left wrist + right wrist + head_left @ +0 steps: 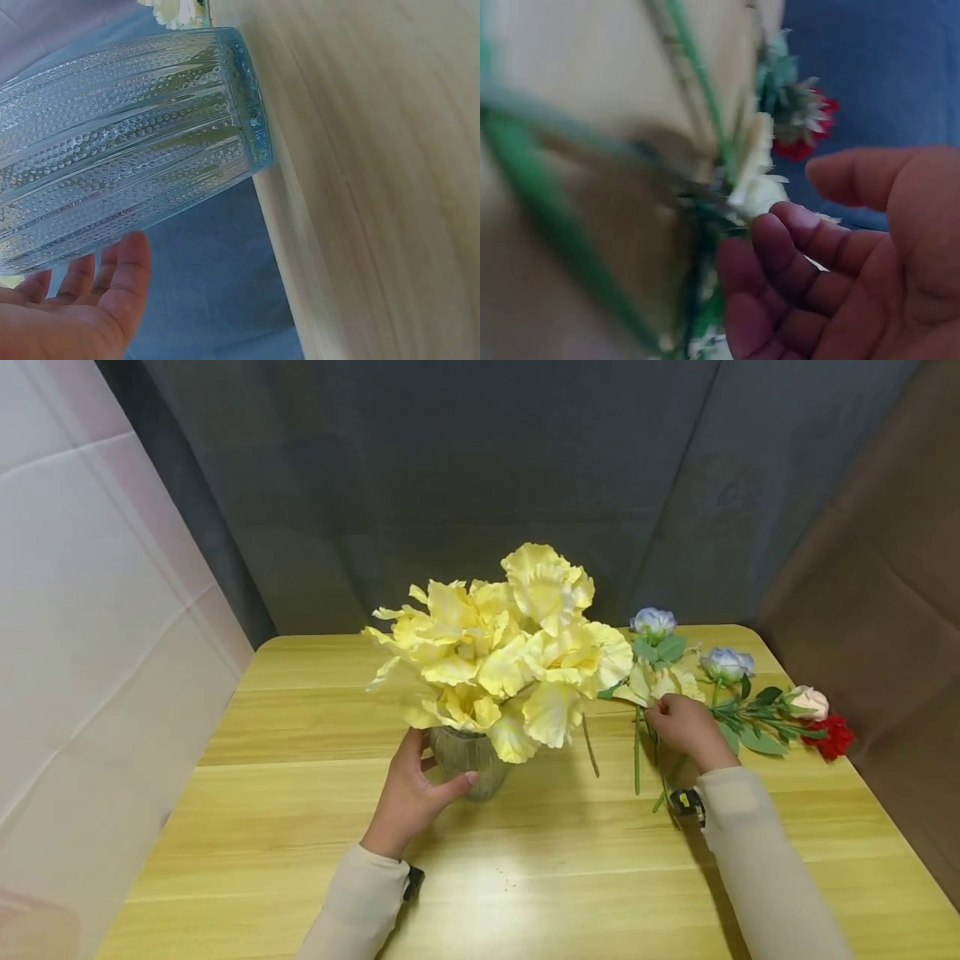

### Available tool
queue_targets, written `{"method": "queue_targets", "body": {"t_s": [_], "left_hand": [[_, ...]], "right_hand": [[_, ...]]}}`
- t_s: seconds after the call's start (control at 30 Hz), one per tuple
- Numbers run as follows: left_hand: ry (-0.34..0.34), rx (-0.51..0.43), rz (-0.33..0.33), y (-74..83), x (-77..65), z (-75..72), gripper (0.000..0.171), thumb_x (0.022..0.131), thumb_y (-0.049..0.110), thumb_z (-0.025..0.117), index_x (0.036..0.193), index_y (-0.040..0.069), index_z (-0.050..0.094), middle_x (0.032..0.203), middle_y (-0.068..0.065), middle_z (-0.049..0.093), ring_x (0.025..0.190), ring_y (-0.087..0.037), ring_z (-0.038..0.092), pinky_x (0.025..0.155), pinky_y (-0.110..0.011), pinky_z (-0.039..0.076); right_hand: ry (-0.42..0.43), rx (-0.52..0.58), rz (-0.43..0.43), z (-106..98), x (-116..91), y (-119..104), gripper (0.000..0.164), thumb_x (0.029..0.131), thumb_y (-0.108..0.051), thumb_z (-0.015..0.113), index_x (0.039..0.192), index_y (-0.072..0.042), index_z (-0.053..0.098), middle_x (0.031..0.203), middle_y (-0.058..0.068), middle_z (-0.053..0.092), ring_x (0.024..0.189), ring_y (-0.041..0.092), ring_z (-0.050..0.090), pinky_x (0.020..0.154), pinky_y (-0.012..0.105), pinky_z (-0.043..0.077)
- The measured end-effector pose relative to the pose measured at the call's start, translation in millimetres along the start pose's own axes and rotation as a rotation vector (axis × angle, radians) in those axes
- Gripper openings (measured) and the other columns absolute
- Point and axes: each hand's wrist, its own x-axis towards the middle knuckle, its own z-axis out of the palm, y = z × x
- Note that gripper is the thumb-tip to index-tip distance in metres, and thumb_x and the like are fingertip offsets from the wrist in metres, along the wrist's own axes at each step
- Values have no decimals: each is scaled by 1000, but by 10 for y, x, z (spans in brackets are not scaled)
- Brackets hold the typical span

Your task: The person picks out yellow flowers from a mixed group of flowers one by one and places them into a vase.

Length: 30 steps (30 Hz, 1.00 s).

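A ribbed clear glass vase [471,764] stands on the table, full of large yellow flowers [491,652]. My left hand [416,789] grips its left side, with the thumb across the front. In the left wrist view, the fingertips [133,251] lie against the textured glass [127,135]. My right hand [686,727] is over a loose pale yellow flower [663,681] at the right. Its fingers are loosely curled beside a stem [656,169], and the thumb stands apart from the index finger in the right wrist view. Part of that flower is hidden behind the hand.
Two bluish flowers [727,665], a pale pink rose [808,702] and a red flower [831,737] lie along the table's right edge. Green stems [637,756] stick out toward the front. Dark cloth [450,485] hangs behind the table [300,827].
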Motion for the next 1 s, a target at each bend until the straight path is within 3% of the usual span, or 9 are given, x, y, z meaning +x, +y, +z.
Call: {"method": "queue_targets", "body": {"t_s": [0.37,0.6,0.73,1.0], "left_hand": [[-2,-11,7,-6,-2,-1,81,76,24,77,143,18,30,135,-6,44,117,-22,43,97,-55,41],[-2,-8,10,-9,3,0,82,76,25,77,143,19,30,136,-6,44,118,-21,43,97,-55,41],[4,-5,15,-21,1,-1,83,76,24,78,143,18,30,136,-6,44,117,-21,44,96,-55,41],[4,-6,21,-33,8,8,82,76,23,78,142,17,31,135,-7,45,117,-21,44,96,-55,41]], "right_hand": [[-10,31,21,78,20,182,20,95,-15,44,77,-5,47,64,7,48,55,22,45,53,35,38],[-65,49,34,87,48,223,34,96,-17,45,62,-13,40,51,0,37,46,19,37,50,33,36],[-71,68,34,71,25,198,27,97,-18,44,72,-8,45,59,3,42,52,21,41,53,35,38],[30,222,-19,-37,-87,5,20,99,-20,43,96,-1,51,74,15,56,65,32,53,58,39,44]]}}
